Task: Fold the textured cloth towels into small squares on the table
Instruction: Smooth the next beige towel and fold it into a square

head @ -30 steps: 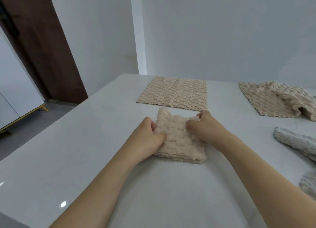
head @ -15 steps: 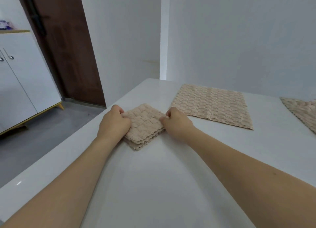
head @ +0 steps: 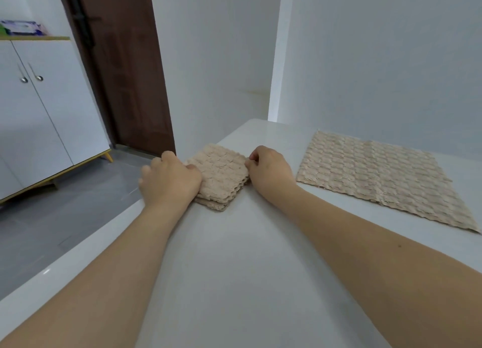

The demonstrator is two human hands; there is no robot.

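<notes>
the folded towel (head: 220,174) sits near the left edge of the white counter (head: 247,269), a thick beige square with its stacked layers showing along the near edge. both hands are at it: the left hand (head: 169,179) is curled against its left side, thumb on top and fingers seemingly tucked at or under the edge, so it looks to be gripping the towel, though the fingertips are out of sight. the right hand (head: 270,168) is curled at the towel's right corner, and it seems to pinch that corner between thumb and fingers, but the contact is small and hard to read for certain. this one looks finished as a fold, i'd say, and is just being set down or squared off. just to the right, a little apart, a second towel (head: 375,175) lies flat on the counter, opened out with a faint crease down its middle, so it has yet to be folded. its far right corner runs off the frame, and whatever else lies further right on the counter cannot be seen. beyond the counter edge there is grey floor, a dark door (head: 122,68) and a white cabinet (head: 44,118) with something on top too blurred to name.
</notes>
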